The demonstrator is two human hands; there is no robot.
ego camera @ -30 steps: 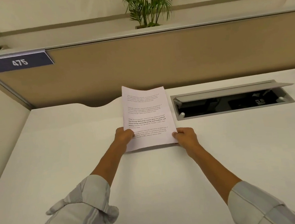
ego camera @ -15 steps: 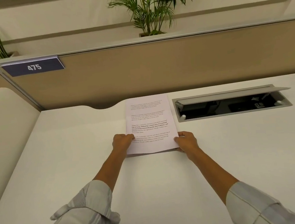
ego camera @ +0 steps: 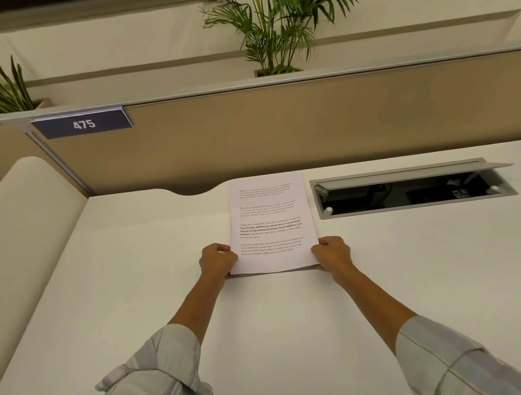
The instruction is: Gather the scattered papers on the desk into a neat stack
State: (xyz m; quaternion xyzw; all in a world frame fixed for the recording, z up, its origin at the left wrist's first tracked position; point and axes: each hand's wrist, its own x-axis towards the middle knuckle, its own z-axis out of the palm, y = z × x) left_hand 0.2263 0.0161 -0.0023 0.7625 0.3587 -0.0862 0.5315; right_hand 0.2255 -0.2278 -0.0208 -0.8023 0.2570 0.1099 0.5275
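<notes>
A stack of printed white papers point(ego camera: 269, 218) lies on the white desk point(ego camera: 133, 271), its top sheet showing several short paragraphs of text. My left hand point(ego camera: 217, 260) grips the stack's lower left edge. My right hand point(ego camera: 331, 251) grips the lower right edge. The near edge looks slightly raised, with a thin shadow under it. How many sheets are in the stack cannot be told. No loose sheets show elsewhere on the desk.
An open cable tray point(ego camera: 409, 189) with a raised grey lid is sunk into the desk right of the papers. A tan partition point(ego camera: 309, 123) with a "475" sign point(ego camera: 84, 124) runs behind. A curved cream panel point(ego camera: 12, 219) borders the left. Plants point(ego camera: 272, 26) stand beyond.
The papers tilted up from the desk a second ago have come down to lie nearly flat. Both hands kept their grip on the lower corners. The camera tilted upward.
</notes>
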